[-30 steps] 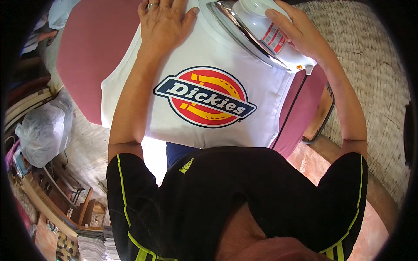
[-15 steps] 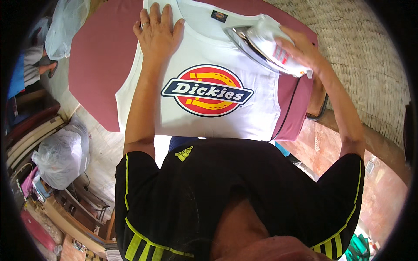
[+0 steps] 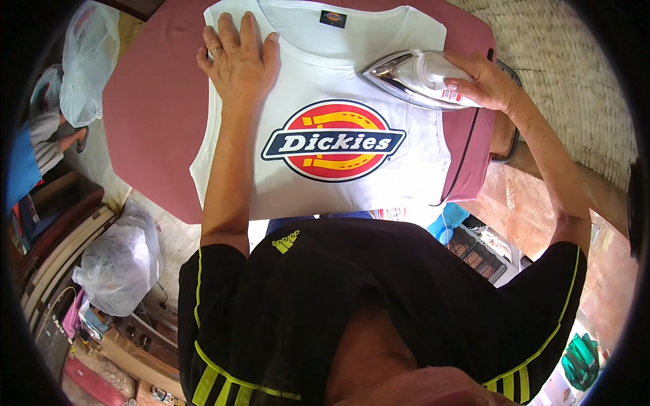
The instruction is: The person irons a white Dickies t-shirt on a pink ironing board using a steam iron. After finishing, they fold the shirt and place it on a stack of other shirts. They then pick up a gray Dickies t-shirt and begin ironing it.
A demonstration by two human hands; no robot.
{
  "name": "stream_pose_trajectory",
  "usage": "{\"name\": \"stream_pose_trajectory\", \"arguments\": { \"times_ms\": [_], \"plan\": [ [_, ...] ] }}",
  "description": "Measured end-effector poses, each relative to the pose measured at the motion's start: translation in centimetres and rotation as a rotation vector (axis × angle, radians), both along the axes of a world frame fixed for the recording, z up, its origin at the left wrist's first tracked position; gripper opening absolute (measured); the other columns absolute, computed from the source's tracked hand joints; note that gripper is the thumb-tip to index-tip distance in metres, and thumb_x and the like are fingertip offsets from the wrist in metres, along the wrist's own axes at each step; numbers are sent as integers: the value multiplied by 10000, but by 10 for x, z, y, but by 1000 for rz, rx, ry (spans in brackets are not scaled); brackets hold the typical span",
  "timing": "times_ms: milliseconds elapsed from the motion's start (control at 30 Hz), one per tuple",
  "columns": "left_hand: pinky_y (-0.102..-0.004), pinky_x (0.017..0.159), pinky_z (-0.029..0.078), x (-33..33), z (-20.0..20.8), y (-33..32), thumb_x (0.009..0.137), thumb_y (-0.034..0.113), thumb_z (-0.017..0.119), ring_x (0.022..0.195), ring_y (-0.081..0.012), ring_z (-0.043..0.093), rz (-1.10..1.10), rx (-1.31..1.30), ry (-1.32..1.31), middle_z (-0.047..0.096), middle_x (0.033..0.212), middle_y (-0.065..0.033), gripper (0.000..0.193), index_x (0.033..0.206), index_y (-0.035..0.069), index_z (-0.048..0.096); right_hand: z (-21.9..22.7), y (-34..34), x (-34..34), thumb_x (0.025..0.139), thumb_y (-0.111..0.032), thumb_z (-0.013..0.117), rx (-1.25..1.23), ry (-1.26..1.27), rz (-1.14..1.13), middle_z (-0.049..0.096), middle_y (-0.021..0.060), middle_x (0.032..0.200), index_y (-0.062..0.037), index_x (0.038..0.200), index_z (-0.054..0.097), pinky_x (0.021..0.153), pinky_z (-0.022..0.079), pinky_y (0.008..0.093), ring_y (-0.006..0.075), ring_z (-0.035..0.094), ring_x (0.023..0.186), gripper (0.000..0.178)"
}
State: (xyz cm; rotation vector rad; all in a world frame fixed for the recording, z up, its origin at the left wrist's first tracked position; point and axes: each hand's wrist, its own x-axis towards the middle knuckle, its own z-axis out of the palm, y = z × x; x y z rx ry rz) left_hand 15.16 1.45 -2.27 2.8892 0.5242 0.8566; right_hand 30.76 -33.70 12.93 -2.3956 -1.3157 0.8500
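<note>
A white sleeveless shirt [image 3: 230, 183] lies spread on a maroon-covered ironing board [image 3: 152, 108], its neckline at the far side. Across its chest runs a red, yellow and navy printed emblem. My left hand [image 3: 242, 61] rests flat on the shirt's far left shoulder strap, fingers spread, a ring on one finger. Wrapped around the handle of a white and silver clothes iron [image 3: 406, 74] is my right hand [image 3: 484, 81]. The iron lies over the shirt's right side below the strap, its tip pointing left. A black cord [image 3: 464, 159] hangs down along the board's right edge.
Clear plastic bags [image 3: 118, 264] stand on the floor at left beside stacked boards [image 3: 68, 250]. Another person's leg and foot [image 3: 71, 139] show at far left. A woven mat [image 3: 562, 74] lies at upper right. A blue item and dark crate [image 3: 477, 254] sit below the board.
The iron in my right hand has turned so its tip points more to the left, uncovering the far right strap. My left hand stays on the left strap. The whole view has shifted slightly.
</note>
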Motion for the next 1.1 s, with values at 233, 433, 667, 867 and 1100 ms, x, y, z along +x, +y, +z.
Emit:
{"name": "stream_pose_trajectory", "arguments": {
  "times_ms": [233,433,667,867,1100],
  "plan": [
    [-594,1099,248,-4,8,-7,935,438,534,1397,-441,337,-12,-23,-23,421,1492,-196,557,1403,139,508,3,22,-12,961,-372,601,9,41,-42,668,212,1128,15,1366,510,877,502,331,277,651,1004,567],
    [-587,1122,240,-6,12,-11,938,407,538,1412,-433,321,50,-43,27,411,1508,-201,559,1410,109,505,-10,-2,7,980,-417,569,25,107,-79,675,163,1110,1,1371,523,851,511,311,189,650,968,574],
    [-605,1126,236,-4,13,-12,930,433,533,1420,-429,313,90,-63,45,407,1518,-189,582,1418,118,502,-12,13,0,977,-430,561,-22,98,-101,647,184,1184,63,1441,421,856,502,298,182,630,1001,691],
    [-597,1127,239,-1,12,-12,923,435,542,1430,-422,296,98,-53,85,393,1528,-189,591,1422,121,495,-11,-4,7,979,-428,559,30,123,-85,654,115,1077,38,1383,499,790,494,281,137,603,910,620],
    [-591,1110,249,0,8,-8,925,435,532,1415,-408,318,65,-4,61,403,1513,-169,568,1409,139,498,-1,-7,-12,973,-486,533,65,149,-158,656,72,939,-13,1315,557,711,496,282,117,601,808,583]
  ]
}}
